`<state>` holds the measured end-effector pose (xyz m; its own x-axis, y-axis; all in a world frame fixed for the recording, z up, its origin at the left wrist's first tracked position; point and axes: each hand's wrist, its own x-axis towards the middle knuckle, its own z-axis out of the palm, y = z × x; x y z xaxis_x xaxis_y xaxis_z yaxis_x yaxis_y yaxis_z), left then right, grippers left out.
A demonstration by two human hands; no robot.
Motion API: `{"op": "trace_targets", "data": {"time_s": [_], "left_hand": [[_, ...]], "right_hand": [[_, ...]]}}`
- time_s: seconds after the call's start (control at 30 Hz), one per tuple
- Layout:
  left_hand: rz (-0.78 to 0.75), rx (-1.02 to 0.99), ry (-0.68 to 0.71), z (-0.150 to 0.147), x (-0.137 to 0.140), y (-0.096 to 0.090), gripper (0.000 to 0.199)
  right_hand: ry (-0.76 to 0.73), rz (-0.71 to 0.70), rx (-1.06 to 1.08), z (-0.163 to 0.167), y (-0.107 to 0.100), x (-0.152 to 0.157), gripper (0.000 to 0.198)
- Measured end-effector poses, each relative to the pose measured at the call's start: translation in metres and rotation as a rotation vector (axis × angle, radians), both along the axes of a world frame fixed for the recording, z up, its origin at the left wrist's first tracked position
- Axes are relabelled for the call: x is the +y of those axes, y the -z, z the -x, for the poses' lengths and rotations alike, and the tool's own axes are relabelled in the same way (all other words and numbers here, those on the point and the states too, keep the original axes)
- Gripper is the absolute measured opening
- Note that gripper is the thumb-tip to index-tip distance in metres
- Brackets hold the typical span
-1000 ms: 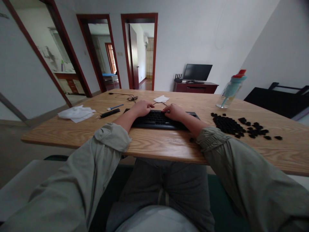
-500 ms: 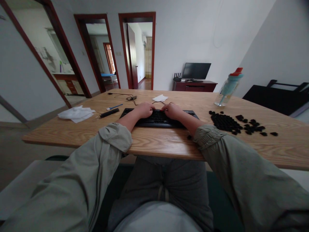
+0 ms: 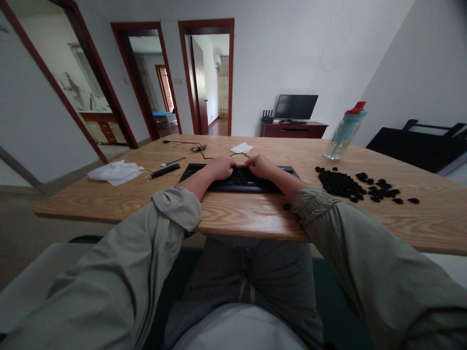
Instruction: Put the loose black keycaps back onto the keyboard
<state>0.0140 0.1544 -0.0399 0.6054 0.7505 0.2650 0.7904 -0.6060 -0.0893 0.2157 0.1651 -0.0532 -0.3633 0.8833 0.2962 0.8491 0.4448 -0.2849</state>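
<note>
A black keyboard (image 3: 237, 181) lies on the wooden table (image 3: 241, 216) straight ahead of me. My left hand (image 3: 219, 166) and my right hand (image 3: 260, 166) both rest on its far rows, knuckles up and fingers curled down, fingertips nearly meeting at the middle. What the fingertips pinch or press is hidden by the hands themselves. A pile of loose black keycaps (image 3: 340, 183) is spread on the table to the right of the keyboard. One single keycap (image 3: 286, 206) lies near the front edge by my right sleeve.
A black bar-shaped tool (image 3: 166, 170), a blue-handled brush (image 3: 173, 161) and crumpled white tissue (image 3: 115, 171) lie left of the keyboard. A cable (image 3: 195, 146) and a small tissue (image 3: 241, 148) sit behind it. A water bottle (image 3: 345, 130) stands far right.
Both hands have drawn closer together toward the middle of the keyboard's far rows. The view has shifted slightly; nothing else on the table has moved.
</note>
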Motion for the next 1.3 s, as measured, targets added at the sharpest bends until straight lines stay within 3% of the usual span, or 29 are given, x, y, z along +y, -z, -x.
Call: {"op": "trace_targets", "data": {"time_s": [0.17, 1.0, 1.3], "left_hand": [[0.039, -0.088, -0.064, -0.004, 0.003, -0.001, 0.045], [0.02, 0.031, 0.007, -0.008, -0.002, 0.0, 0.052], [0.019, -0.026, -0.026, -0.003, -0.003, -0.001, 0.047]], "right_hand": [[-0.024, 0.069, 0.028, -0.004, -0.006, -0.007, 0.038], [-0.135, -0.06, 0.039, -0.009, 0.002, -0.012, 0.035], [-0.053, -0.023, 0.02, -0.003, -0.002, -0.01, 0.029]]}}
